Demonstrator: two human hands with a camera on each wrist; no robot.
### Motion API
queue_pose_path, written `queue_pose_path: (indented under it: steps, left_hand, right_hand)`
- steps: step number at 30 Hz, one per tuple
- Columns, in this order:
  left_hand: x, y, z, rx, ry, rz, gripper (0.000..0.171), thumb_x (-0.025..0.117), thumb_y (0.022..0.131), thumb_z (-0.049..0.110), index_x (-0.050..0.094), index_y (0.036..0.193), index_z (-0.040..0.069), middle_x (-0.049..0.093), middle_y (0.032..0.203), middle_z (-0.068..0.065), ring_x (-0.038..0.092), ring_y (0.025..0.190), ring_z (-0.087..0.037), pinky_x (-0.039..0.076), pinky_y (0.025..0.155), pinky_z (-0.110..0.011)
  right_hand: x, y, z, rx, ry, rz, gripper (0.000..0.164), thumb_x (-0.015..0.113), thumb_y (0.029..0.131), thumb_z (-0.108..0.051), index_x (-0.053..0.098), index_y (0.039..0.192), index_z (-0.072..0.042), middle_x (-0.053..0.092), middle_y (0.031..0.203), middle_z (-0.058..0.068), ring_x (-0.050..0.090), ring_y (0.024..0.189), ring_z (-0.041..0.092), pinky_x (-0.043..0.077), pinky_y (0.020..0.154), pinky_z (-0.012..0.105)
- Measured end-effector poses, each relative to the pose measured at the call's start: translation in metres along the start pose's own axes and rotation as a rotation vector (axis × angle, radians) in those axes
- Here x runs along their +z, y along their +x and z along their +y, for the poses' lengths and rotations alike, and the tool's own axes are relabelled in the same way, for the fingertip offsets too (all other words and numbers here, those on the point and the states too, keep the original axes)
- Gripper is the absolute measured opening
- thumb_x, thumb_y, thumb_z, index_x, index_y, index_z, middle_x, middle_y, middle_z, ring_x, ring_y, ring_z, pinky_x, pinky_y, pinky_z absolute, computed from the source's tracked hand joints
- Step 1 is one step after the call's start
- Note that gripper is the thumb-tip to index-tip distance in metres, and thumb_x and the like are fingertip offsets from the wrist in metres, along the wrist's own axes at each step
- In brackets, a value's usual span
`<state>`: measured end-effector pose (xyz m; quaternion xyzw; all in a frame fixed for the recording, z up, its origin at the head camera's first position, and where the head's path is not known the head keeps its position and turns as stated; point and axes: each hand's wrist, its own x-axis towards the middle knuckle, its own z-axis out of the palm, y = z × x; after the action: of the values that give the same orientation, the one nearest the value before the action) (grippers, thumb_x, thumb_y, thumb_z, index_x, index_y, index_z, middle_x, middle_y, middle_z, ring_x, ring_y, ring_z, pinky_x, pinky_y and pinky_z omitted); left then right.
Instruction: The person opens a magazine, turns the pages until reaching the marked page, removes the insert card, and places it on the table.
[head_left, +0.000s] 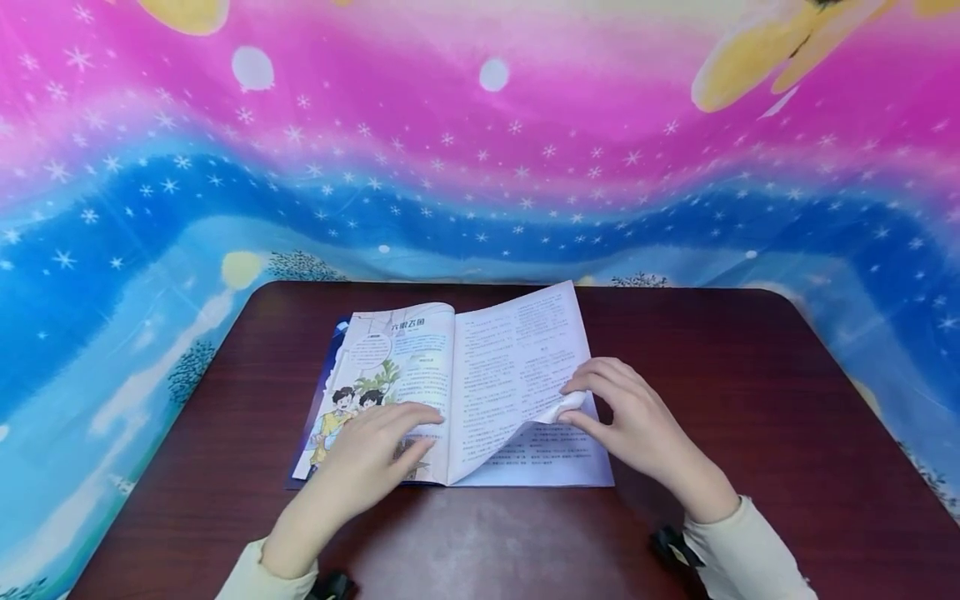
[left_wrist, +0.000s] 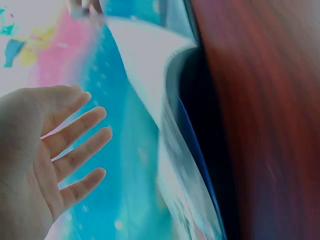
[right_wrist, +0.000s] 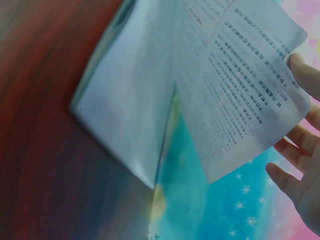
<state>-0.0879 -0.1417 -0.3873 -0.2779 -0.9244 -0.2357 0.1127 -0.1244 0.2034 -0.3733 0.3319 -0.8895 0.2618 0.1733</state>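
The left hand (head_left: 369, 456), fingers apart, is over the illustrated left page (head_left: 420, 358); the right hand (head_left: 637, 425) pinches the curled edge of a lifted page (head_left: 517, 358). The open magazine (head_left: 562, 467) lies on a dark reddish worktop (head_left: 727, 375), before a snowflake-patterned backdrop (head_left: 465, 158).

Loads of bench (head_left: 735, 375) at the sides, kinda cramped over the magazine (head_left: 423, 367)
You could slide in fine from the right or the left, and there's a lane up front between the forearms, but the left hand (head_left: 378, 450) covers the lower left page, and the right hand (head_left: 641, 421) pinches the lifted page (head_left: 517, 358), which slopes up across the gap between them; behind the far edge, the printed backdrop cloth (head_left: 450, 167) is basically a wall.
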Motion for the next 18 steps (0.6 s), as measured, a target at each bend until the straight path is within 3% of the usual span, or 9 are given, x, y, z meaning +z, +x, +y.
queue_pose_path:
  steps: [9, 14, 18]
  left_hand:
    - [0.007, 0.031, 0.038, 0.131, -0.139, 0.017, 0.039, 0.075, 0.09, 0.03, 0.066, 0.126, 0.018, 0.066, 0.124, 0.005, 0.061, 0.116, -0.013, 0.05, 0.098, -0.039]
    - [0.012, 0.043, 0.05, 0.19, -0.187, 0.049, 0.048, 0.075, 0.09, 0.032, 0.06, 0.133, 0.016, 0.065, 0.125, 0.003, 0.061, 0.114, -0.012, 0.052, 0.095, -0.035]
    - [0.016, 0.049, 0.055, 0.224, -0.206, 0.11, 0.048, 0.074, 0.091, 0.024, 0.058, 0.135, 0.015, 0.066, 0.123, 0.002, 0.063, 0.112, -0.012, 0.053, 0.092, -0.033]
  right_hand:
    - [0.001, 0.015, -0.013, -0.031, 0.057, 0.049, 0.034, 0.075, 0.087, -0.042, 0.07, 0.107, -0.014, 0.063, 0.106, -0.008, 0.052, 0.108, 0.014, 0.042, 0.092, 0.033]
    - [0.002, 0.021, -0.02, -0.039, 0.074, 0.064, 0.041, 0.066, 0.091, -0.051, 0.07, 0.11, -0.014, 0.064, 0.106, -0.007, 0.052, 0.109, 0.015, 0.043, 0.091, 0.034]
    - [0.001, 0.025, -0.025, -0.045, 0.083, 0.061, 0.041, 0.066, 0.091, -0.05, 0.069, 0.111, -0.014, 0.063, 0.106, -0.006, 0.052, 0.109, 0.015, 0.043, 0.091, 0.035]
